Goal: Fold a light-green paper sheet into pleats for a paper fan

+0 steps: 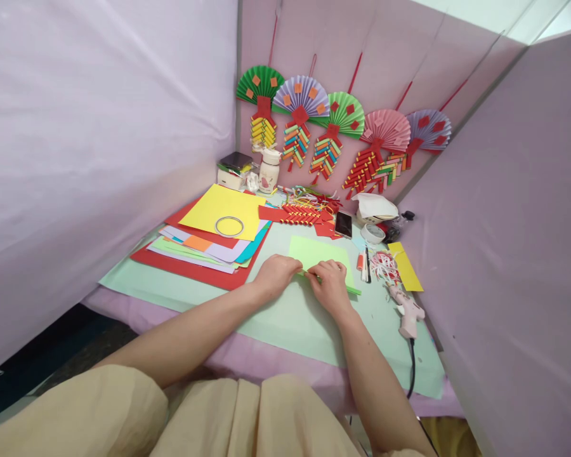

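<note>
A light green sheet of paper (321, 251) lies in front of me on the pale green table cover, its near edge folded into a narrow strip. My left hand (280, 275) pinches the left end of that folded edge. Further right along the same edge, my right hand (330, 284) grips the fold between thumb and fingers. The strip's right end sticks out past my right hand. Fingertips of both hands partly cover the fold.
Left is a stack of coloured paper, topped by a yellow sheet (209, 206) with a metal ring (229, 226). Behind are red paper firecrackers (299, 214) and a phone (343, 225). Right lie tape (372, 233) and a corded glue gun (409, 312). Paper fans (302, 95) hang on the back wall.
</note>
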`<state>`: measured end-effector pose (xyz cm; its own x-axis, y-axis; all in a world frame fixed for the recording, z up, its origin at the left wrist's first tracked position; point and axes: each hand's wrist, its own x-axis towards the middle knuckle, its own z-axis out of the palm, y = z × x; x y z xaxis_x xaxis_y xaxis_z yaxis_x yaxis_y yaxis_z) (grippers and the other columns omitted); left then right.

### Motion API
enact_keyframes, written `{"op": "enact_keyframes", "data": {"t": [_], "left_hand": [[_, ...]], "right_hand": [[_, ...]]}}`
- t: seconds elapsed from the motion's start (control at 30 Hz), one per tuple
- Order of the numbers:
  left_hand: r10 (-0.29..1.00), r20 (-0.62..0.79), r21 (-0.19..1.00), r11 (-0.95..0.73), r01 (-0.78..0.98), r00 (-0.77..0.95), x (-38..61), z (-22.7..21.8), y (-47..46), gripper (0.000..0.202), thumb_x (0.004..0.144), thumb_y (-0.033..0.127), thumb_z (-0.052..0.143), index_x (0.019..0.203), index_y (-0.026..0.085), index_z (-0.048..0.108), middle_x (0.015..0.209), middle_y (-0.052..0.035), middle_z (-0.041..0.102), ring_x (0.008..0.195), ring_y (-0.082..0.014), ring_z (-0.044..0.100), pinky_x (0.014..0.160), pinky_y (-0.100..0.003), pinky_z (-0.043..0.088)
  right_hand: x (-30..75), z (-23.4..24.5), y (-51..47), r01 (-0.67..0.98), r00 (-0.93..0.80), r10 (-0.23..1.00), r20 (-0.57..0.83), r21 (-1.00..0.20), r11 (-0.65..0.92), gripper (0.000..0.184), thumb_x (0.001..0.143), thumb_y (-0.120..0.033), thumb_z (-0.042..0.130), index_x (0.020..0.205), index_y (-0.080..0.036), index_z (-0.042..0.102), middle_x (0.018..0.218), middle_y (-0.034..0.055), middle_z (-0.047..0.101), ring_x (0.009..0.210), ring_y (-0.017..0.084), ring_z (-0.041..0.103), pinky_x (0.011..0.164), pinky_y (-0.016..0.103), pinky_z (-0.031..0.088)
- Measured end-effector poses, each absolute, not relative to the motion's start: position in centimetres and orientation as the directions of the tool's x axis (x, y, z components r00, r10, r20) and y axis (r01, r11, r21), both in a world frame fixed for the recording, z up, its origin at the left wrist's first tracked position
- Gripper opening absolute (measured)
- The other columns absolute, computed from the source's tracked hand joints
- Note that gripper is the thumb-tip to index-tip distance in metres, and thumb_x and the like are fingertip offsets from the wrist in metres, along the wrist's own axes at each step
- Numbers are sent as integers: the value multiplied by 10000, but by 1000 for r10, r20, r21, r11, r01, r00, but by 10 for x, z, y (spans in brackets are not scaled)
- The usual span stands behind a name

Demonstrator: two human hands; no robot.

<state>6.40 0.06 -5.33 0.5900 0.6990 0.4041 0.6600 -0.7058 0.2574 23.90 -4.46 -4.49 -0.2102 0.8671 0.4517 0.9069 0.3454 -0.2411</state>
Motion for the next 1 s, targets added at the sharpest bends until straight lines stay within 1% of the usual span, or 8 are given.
{"op": "enact_keyframes", "data": {"t": [0.2, 0.4, 0.53, 0.63, 0.77, 0.9, 1.0], "left_hand": [[715, 409, 276, -689, 670, 567, 63, -53, 2, 174, 896, 210, 497, 915, 202, 670, 839, -28, 714, 796, -180, 641, 712, -263, 404], [715, 389, 247, -688, 682, 581, 61, -52, 2, 181, 866, 176, 504, 887, 208, 680, 791, -27, 711, 776, -193, 642, 708, -273, 405], [707, 384, 253, -699, 669, 594, 61, -53, 2, 190, 854, 166, 507, 895, 212, 687, 808, -30, 717, 772, -190, 644, 708, -271, 407], [687, 392, 251, -720, 647, 612, 62, -54, 1, 190, 849, 165, 513, 907, 216, 687, 805, -26, 716, 766, -187, 643, 709, -271, 408], [673, 401, 251, -734, 631, 622, 63, -55, 1, 180, 862, 177, 512, 896, 214, 685, 784, -21, 711, 750, -184, 640, 697, -268, 401], [691, 404, 257, -715, 650, 600, 64, -54, 1, 182, 891, 240, 510, 868, 206, 688, 765, -29, 708, 731, -181, 636, 683, -267, 396], [700, 404, 255, -704, 663, 588, 65, -53, 0, 169, 884, 241, 527, 858, 209, 691, 760, -28, 710, 738, -184, 639, 699, -270, 403]], "right_hand": [[239, -45, -44, 917, -168, 875, 454, -253, 308, 217, 907, -294, 505, 750, -212, 630, 743, 9, 621, 829, 162, 504, 870, 354, 234], [240, -47, -44, 907, -157, 886, 435, -292, 305, 212, 905, -309, 507, 749, -217, 618, 756, 9, 630, 835, 170, 512, 874, 363, 242], [240, -49, -43, 888, -195, 884, 425, -306, 343, 180, 897, -333, 527, 788, -224, 620, 787, 13, 634, 846, 177, 508, 878, 365, 254], [240, -48, -43, 869, -245, 869, 430, -300, 393, 180, 911, -324, 504, 821, -226, 626, 798, 22, 628, 859, 181, 501, 866, 357, 272], [240, -48, -43, 866, -265, 852, 451, -278, 416, 185, 914, -297, 497, 805, -222, 626, 762, 18, 604, 840, 172, 493, 862, 352, 278], [241, -48, -43, 866, -271, 841, 468, -263, 426, 161, 897, -275, 529, 780, -217, 623, 735, 9, 585, 818, 165, 485, 854, 349, 279], [241, -47, -43, 861, -275, 834, 478, -265, 435, 143, 887, -262, 548, 772, -215, 620, 728, 3, 576, 810, 161, 478, 858, 351, 276]]}}
